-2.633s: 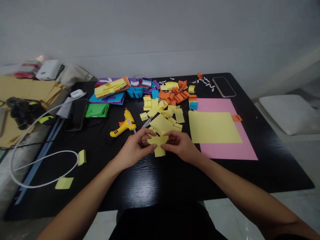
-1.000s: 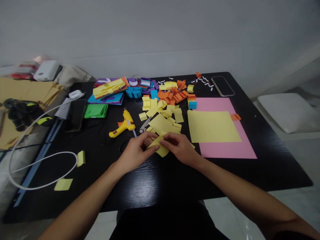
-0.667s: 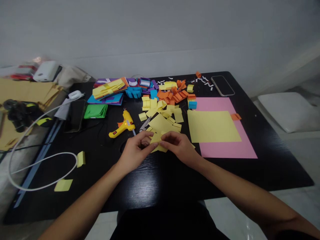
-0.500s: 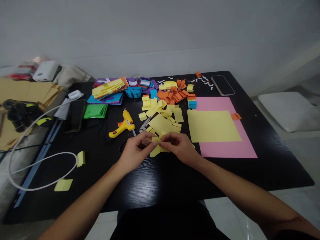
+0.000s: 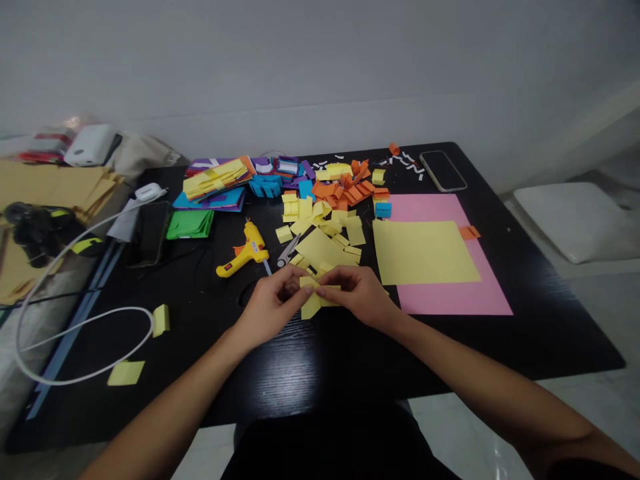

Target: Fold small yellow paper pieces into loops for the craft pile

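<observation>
Between my two hands is a small piece of yellow paper (image 5: 311,306), with flaps sticking out below the fingertips. My left hand (image 5: 273,300) pinches its left side between thumb and fingers. From the right, my right hand (image 5: 357,293) pinches the same piece, thumb close to the other thumb. Just beyond the hands lies a heap of yellow paper pieces (image 5: 325,248), some flat and some folded. A pair of scissors (image 5: 289,251) lies partly under that heap. Left of it rests a yellow glue gun (image 5: 243,251).
Farther back are orange folded papers (image 5: 345,192) and a stack of coloured paper (image 5: 217,180). To the right, a yellow sheet (image 5: 425,252) overlaps a pink sheet (image 5: 455,300), with a phone (image 5: 443,171) behind. A white cable (image 5: 85,330) loops over the table's left side.
The yellow paper's flaps hang slightly lower and are turned a little between my fingers. Both hands keep their pinch in nearly the same place. The whole view has shifted slightly.
</observation>
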Demonstrator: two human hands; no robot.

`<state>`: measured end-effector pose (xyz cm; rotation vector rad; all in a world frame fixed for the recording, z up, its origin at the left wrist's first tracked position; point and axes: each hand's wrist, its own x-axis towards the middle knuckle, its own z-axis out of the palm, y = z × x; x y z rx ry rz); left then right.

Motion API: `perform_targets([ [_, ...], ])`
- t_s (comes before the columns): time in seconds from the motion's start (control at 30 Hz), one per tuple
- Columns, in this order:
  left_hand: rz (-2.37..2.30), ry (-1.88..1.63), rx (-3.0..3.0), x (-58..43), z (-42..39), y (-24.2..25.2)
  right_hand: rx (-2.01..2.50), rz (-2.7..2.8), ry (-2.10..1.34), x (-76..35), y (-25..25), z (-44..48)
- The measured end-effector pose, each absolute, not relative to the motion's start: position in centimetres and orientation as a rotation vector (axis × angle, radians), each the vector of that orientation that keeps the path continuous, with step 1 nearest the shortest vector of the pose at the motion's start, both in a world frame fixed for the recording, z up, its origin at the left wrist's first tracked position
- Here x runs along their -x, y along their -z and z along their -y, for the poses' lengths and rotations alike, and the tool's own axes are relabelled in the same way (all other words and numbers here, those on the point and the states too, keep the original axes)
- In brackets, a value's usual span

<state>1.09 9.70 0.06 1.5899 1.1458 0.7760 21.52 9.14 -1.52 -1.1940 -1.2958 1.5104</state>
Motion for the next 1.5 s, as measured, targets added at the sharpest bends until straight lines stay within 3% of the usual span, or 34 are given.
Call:
perform_targets([
  [0.43, -0.962, -0.869, -1.547, -1.2, -9.9, -0.7, 1.062, 1.252, -1.507, -21.6, 1.1, -9.2],
  [0.8, -0.991, -0.816, -1.921, -0.5, -9.5, -1.1, 1.174, 1.318, -1.423, -21.6, 1.3, -9.1],
  [1.5, -1.102, -0.817, -1.913, -0.6, -9.8, -0.9, 1.134, 1.348, -1.358, -21.3, 1.2, -8.8],
])
